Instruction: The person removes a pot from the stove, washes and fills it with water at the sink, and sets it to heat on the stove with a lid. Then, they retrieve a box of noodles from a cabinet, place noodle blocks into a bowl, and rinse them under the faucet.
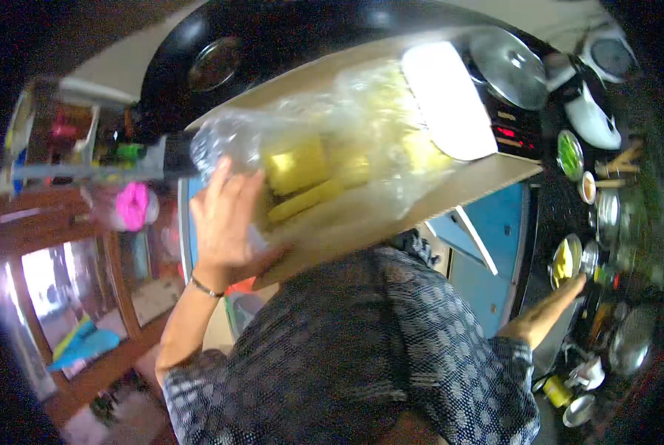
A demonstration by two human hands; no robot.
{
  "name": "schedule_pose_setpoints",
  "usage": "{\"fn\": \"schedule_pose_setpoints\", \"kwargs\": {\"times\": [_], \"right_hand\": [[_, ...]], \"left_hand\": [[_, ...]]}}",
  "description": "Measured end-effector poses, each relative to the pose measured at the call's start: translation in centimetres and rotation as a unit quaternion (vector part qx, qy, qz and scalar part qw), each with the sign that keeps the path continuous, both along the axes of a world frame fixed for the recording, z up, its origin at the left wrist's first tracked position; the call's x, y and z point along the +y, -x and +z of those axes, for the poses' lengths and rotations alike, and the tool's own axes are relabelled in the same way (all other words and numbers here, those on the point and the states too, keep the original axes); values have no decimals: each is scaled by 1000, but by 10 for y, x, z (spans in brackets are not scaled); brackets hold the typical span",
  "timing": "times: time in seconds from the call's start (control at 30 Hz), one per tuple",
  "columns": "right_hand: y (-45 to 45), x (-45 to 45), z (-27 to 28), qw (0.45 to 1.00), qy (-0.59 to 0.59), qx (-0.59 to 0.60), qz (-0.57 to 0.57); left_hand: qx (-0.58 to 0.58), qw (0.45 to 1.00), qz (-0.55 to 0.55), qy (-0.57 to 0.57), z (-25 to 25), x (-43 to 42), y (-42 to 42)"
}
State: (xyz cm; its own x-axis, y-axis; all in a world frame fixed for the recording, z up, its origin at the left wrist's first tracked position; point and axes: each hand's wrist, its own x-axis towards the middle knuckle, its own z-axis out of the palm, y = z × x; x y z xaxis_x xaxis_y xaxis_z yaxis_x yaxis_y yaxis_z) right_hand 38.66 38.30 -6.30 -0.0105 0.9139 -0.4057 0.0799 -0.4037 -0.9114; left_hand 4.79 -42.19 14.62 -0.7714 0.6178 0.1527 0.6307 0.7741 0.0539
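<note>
A long cardboard box (473, 182) lies tilted across the upper middle in front of me. Inside it is a clear plastic bag (317, 111) with shiny yellow packets (298, 167), smeared by motion. A white rounded rectangular piece (450, 100) sits at the box's right end. My left hand (226, 219), with a dark band at the wrist, is at the box's left end, its fingers closed against the crinkled plastic. My right hand (575, 288) reaches out over the right counter, beside a bowl of yellow food (567, 261). Its fingers are too small and blurred to make out.
Behind the box, a lidded pan (506, 67) stands by a red lit display (515, 137). Green chopped food fills a bowl (570, 154) on the right counter (550, 215), among several dishes. Blue cabinets (495, 230) are below; a wooden glass-doored cupboard (117, 285) is left.
</note>
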Motion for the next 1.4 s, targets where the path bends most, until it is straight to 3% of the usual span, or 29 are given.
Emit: {"fn": "schedule_pose_setpoints", "kwargs": {"times": [0.13,0.17,0.2,0.23,0.27,0.3,0.37,0.4,0.5,0.57,0.6,0.63,0.7,0.73,0.8,0.93,1.03,1.1,1.33,1.4], "right_hand": [[10,19,25,994,-91,-48,41],[2,81,24,956,-134,38,258],[78,-7,93,952,-166,61,248],[146,-122,161,932,-252,53,254],[195,-204,213,835,-409,-89,357],[223,-231,234,821,-378,-18,427],[278,-337,289,763,-374,-65,523],[296,-373,304,693,-371,-65,615],[355,-470,317,387,-347,-49,853],[389,-519,284,225,-278,-53,932],[401,-540,266,153,-300,-73,939],[414,-553,232,117,-331,-51,935],[425,-588,211,65,-371,-127,917],[433,-601,200,63,-373,-128,917],[450,-620,178,-8,-369,-265,891],[470,-628,156,-25,-379,-289,879],[472,-629,152,17,-368,-326,870],[470,-627,150,127,-394,-274,868],[465,-624,152,102,-390,-319,858],[454,-619,167,165,-435,-199,862]], "left_hand": [[3,998,-27,-53,-1,-6,4],[-1,998,-24,-56,-2,-7,4],[-3,998,-16,-60,1,-6,6],[-75,995,10,-62,5,-3,8],[-149,986,35,-63,7,-3,8],[-149,986,38,-67,4,-7,8],[-65,993,-7,-95,-7,-13,4],[-66,993,-5,-99,-6,-15,4],[-55,994,-14,-89,-4,-15,2],[-28,997,-9,-73,-5,-17,2],[-24,997,-6,-76,-5,-17,2],[-37,995,-8,-90,-6,-17,2],[-51,992,-15,-117,-6,-17,1],[-49,992,-13,-119,-6,-19,1],[-56,985,-31,-158,-8,-23,-2],[-28,982,-59,-179,-9,-23,2],[-16,979,-76,-191,-10,-24,5],[-17,978,-83,-190,-10,-24,6],[-35,979,-90,-182,-8,-25,9],[-38,979,-87,-179,-7,-25,9]]}}
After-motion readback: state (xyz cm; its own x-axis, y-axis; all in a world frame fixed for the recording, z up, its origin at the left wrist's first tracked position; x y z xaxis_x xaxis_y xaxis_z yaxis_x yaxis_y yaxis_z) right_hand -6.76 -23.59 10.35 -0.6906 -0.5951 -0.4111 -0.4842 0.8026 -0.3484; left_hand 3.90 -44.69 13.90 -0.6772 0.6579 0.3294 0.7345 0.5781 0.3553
